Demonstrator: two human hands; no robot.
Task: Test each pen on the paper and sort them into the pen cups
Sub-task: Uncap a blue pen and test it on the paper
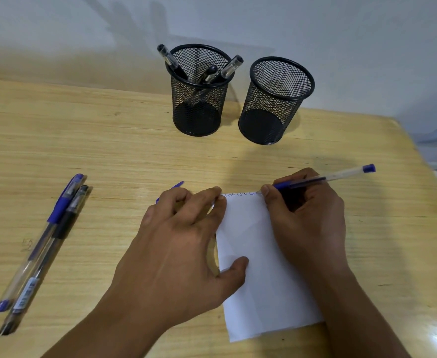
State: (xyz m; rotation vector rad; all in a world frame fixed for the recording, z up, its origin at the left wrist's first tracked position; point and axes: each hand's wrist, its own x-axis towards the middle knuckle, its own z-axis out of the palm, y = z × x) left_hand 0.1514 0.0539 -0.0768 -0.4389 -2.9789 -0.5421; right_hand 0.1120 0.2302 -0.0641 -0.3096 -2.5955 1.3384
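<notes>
Three pens (202, 71) in left cup (198, 99), right hand (307, 210) grip pinching blue pen (323, 179) on paper (258, 267); two pens (44, 249) wait

Two cups (238, 99) behind paper (258, 267); pens (44, 244) left (side by side).
</notes>
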